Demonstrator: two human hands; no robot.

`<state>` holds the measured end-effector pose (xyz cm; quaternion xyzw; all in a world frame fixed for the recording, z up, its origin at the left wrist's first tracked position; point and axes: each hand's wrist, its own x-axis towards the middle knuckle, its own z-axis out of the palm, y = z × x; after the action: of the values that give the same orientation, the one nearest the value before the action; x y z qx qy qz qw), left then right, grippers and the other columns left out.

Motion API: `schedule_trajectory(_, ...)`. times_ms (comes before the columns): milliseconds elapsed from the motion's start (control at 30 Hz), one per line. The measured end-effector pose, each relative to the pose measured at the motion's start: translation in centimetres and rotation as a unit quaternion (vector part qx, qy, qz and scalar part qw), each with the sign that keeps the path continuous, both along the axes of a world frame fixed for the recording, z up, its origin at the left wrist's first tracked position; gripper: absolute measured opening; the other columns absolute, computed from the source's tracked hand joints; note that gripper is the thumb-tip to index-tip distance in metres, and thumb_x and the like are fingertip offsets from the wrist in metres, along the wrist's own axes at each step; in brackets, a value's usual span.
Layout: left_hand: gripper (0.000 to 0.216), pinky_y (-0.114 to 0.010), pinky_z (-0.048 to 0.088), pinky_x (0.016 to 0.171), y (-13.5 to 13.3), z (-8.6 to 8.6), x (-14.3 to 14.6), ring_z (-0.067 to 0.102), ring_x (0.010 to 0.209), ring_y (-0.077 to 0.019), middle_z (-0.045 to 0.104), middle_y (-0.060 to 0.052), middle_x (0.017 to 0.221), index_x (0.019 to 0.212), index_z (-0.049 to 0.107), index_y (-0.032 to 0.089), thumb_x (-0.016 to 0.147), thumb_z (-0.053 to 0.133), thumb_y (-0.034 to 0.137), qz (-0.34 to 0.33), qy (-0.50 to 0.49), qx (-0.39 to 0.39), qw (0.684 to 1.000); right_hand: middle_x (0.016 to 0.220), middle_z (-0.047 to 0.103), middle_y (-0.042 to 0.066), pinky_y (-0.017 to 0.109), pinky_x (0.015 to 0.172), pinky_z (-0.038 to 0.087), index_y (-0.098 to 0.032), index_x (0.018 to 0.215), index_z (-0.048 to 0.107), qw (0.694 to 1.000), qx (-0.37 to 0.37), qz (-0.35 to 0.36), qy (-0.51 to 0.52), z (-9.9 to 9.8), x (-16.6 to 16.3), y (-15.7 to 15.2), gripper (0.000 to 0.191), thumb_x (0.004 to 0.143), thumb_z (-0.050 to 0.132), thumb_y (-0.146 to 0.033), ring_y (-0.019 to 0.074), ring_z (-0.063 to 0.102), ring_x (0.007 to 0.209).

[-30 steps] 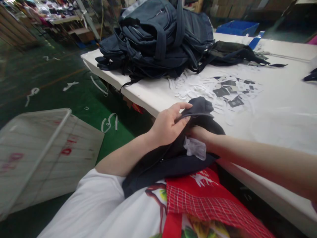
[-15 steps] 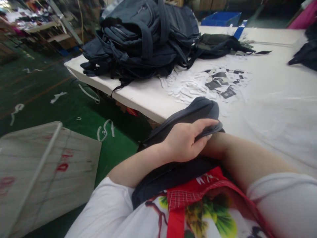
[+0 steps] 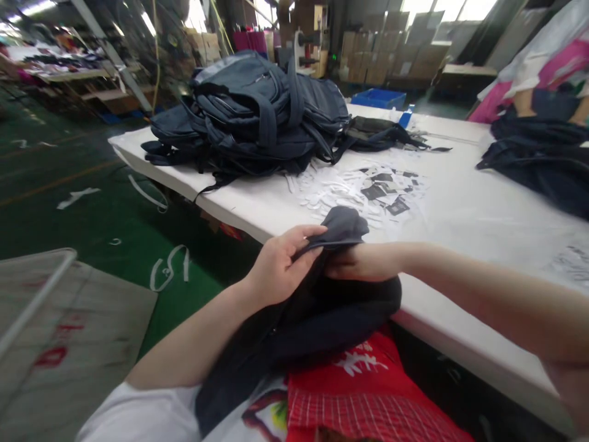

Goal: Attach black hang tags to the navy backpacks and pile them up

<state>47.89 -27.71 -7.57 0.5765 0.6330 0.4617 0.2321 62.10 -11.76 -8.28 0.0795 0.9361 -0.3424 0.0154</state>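
Note:
A dark navy backpack (image 3: 338,313) lies against my front at the table's near edge, with its opening towards me. My left hand (image 3: 283,261) is closed on the opening's edge, thumb and fingers pinching the fabric. My right hand (image 3: 361,263) reaches into the opening from the right, just under a raised grey-blue flap of the backpack. Its fingertips are in shadow among the dark fabric, so their grip is hidden.
Several navy backpacks are heaped on the white table (image 3: 257,212). White strips and dark tags (image 3: 381,190) lie scattered beside them. A blue bin (image 3: 380,98) is at the back. Another person's hand (image 3: 524,103) touches dark bags at right. A whitish cart (image 3: 92,325) stands lower left.
My right hand has drawn partly out of the backpack and now shows. My left hand has moved left, still on the edge. The view has tilted up.

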Motion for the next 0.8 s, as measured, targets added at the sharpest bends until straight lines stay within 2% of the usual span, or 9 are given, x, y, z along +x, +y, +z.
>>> schedule_trajectory(67,0.032,-0.025,0.052,0.069,-0.2,1.6,-0.4,0.063,0.074,-0.0138,0.07,-0.005,0.088,0.119,0.059,0.017,0.092,0.052,0.031,0.014,0.011,0.033,0.999,0.096,0.074,0.0,0.027,0.084,0.053,-0.025,0.096,0.074,0.996,-0.043,0.076,-0.024,3.1,2.8,2.2,0.02,0.089,0.056,-0.031,0.0152,0.068,0.087)
schedule_trajectory(133,0.03,-0.024,0.052,0.065,-0.9,4.1,-0.5,0.062,0.071,-0.0138,0.069,-0.004,0.087,0.116,0.062,0.019,0.09,0.054,0.033,0.018,0.015,0.067,0.998,0.112,0.07,0.007,0.036,0.094,0.05,-0.023,0.11,0.07,0.999,-0.001,0.002,0.051,5.4,5.4,4.5,0.029,0.088,0.058,-0.038,0.021,0.064,0.103)
schedule_trajectory(200,0.03,-0.023,0.049,0.056,-2.1,6.9,-0.3,0.06,0.064,-0.0131,0.067,-0.003,0.079,0.114,0.063,0.022,0.088,0.057,0.036,0.023,0.007,0.095,0.995,0.132,0.059,0.012,0.044,0.102,0.044,-0.022,0.128,0.058,0.984,0.055,-0.088,0.148,6.8,7.2,6.7,0.054,0.08,0.067,-0.045,0.0272,0.055,0.121)
schedule_trajectory(267,0.029,-0.022,0.045,0.048,-3.5,9.6,-0.2,0.056,0.056,-0.012,0.064,0.0,0.071,0.112,0.064,0.027,0.086,0.058,0.039,0.027,-0.009,0.121,0.992,0.144,0.047,0.013,0.047,0.104,0.042,-0.022,0.141,0.044,0.97,0.062,-0.118,0.203,7.6,7.9,8.4,0.072,0.078,0.067,-0.05,0.0297,0.047,0.13)
schedule_trajectory(367,0.026,-0.021,0.041,0.045,-5.0,11.9,-0.6,0.053,0.053,-0.0111,0.063,0.001,0.071,0.108,0.063,0.032,0.087,0.056,0.044,0.026,-0.026,0.159,0.987,0.137,0.054,0.012,0.04,0.096,0.047,-0.021,0.137,0.047,0.962,0.036,-0.128,0.24,8.2,7.2,9.5,0.056,0.088,0.053,-0.048,0.0274,0.054,0.123)
schedule_trajectory(467,0.019,-0.024,0.049,0.058,-4.3,11.3,-2.3,0.059,0.067,-0.0132,0.066,-0.001,0.083,0.101,0.061,0.028,0.088,0.053,0.04,-0.003,0.014,0.142,0.99,0.108,0.069,0.008,0.034,0.082,0.051,-0.019,0.112,0.065,0.948,0.061,-0.176,0.257,7.2,5.5,9.2,0.035,0.088,0.05,-0.04,0.0259,0.065,0.1)
schedule_trajectory(600,0.017,-0.031,0.053,0.076,-2.1,8.4,-6.3,0.062,0.083,-0.0171,0.067,-0.003,0.091,0.096,0.06,0.021,0.085,0.053,0.032,-0.052,0.113,-0.007,0.992,0.075,0.069,0.005,0.031,0.063,0.047,-0.016,0.081,0.067,0.947,0.051,-0.258,0.183,3.5,3.2,8.2,0.03,0.08,0.059,-0.044,0.0236,0.064,0.073)
schedule_trajectory(667,0.017,-0.034,0.052,0.083,-1.7,7.9,-7.8,0.062,0.09,-0.0194,0.067,-0.006,0.096,0.091,0.063,0.018,0.082,0.052,0.027,0.007,0.18,-0.021,0.983,0.068,0.067,0.005,0.029,0.058,0.043,-0.015,0.075,0.066,0.953,0.052,-0.271,0.127,1.8,2.2,7.3,0.036,0.081,0.057,-0.05,0.022,0.062,0.067)
schedule_trajectory(800,0.021,-0.032,0.05,0.079,-1.8,9.7,-6.9,0.061,0.086,-0.0184,0.066,-0.007,0.096,0.092,0.065,0.017,0.086,0.048,0.029,0.135,0.285,0.072,0.946,0.063,0.065,0.006,0.028,0.055,0.036,-0.017,0.071,0.067,0.946,0.133,-0.29,0.064,1.0,0.2,5.8,0.053,0.084,0.048,-0.065,0.0208,0.061,0.063)
